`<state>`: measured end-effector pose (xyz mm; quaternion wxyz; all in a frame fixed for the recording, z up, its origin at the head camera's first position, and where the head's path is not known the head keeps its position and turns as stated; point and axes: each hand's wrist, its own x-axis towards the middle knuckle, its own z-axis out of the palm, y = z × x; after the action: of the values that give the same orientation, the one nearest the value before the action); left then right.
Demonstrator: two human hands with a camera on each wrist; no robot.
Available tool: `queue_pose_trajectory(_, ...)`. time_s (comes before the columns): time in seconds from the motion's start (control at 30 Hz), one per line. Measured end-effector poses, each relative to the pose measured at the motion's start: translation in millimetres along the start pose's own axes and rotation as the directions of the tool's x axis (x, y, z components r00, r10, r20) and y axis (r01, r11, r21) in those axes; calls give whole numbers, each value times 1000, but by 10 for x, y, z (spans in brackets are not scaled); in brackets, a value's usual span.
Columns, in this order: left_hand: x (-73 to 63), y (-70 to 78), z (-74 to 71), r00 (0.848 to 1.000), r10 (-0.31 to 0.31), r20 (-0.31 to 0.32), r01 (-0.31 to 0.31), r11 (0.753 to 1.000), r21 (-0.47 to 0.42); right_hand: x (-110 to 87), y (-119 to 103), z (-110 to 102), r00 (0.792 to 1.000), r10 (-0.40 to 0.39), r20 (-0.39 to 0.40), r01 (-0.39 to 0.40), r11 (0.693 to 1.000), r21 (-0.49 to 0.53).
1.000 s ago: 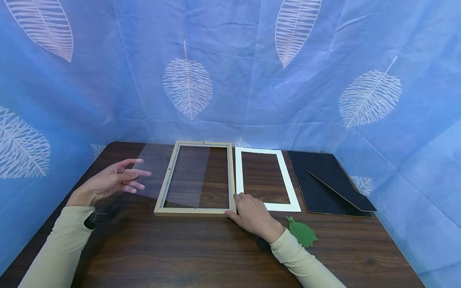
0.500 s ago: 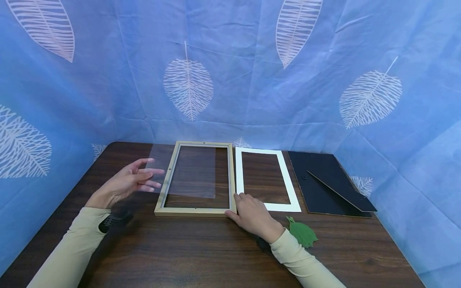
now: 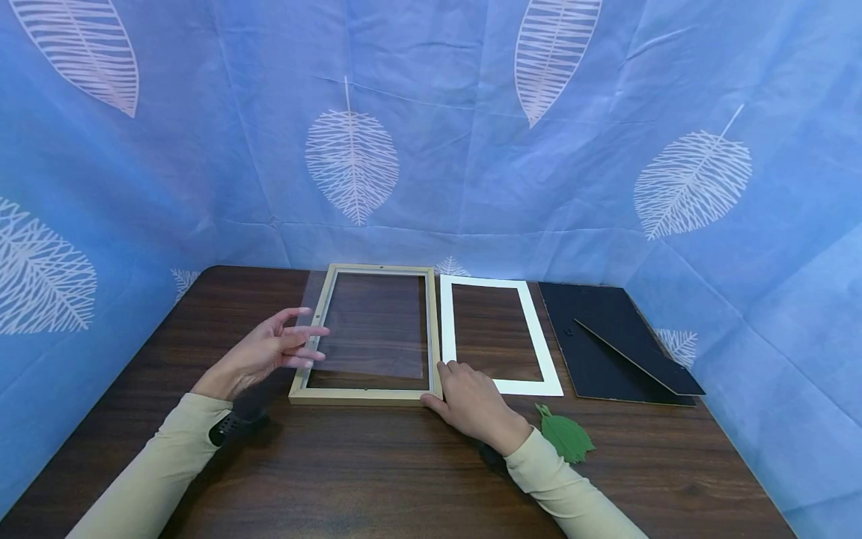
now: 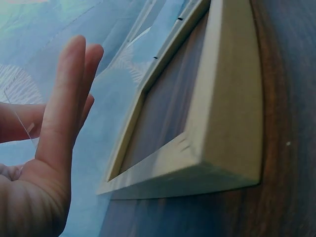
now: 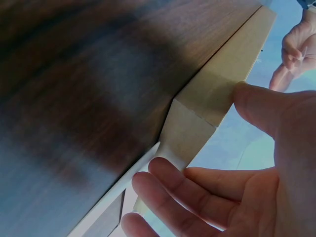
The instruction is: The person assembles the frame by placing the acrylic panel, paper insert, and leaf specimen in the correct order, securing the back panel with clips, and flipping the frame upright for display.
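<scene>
My left hand (image 3: pixel 272 348) pinches a clear pane (image 3: pixel 380 322) by its left side, between thumb and outstretched fingers. The pane lies over the light wooden picture frame (image 3: pixel 364 397), sticking out past its left side. In the left wrist view the frame's near corner (image 4: pixel 232 98) is right of the fingers. My right hand (image 3: pixel 478 404) grips the frame's near right corner, thumb on the near side and fingertips round the right side, as the right wrist view also shows.
A white mat (image 3: pixel 528 388) lies just right of the frame. Further right is a black backing board (image 3: pixel 586 299) with its stand leg (image 3: pixel 636 359) raised. A green leaf (image 3: pixel 567 438) lies beside the right forearm. A blue leaf-print cloth (image 3: pixel 431 150) hangs behind the brown table (image 3: pixel 377 471).
My left hand has moved right with the clear pane, which now covers more of the frame's opening. The right hand and the frame have stayed in place.
</scene>
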<state>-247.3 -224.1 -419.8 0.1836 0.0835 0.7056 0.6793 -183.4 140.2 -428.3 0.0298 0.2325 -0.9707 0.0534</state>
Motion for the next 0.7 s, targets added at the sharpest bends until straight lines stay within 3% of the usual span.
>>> queue_pose_trajectory(0.27, 42, -93, 86, 1000, -5, 30, 5, 1000, -13, 6, -7, 10, 1000, 15, 14, -16, 1000, 9)
queue_pose_trajectory(0.7, 90, -173, 151, 999, -46, 4, 46, 999, 4, -6, -22, -18, 1000, 11, 4, -11, 1000, 3)
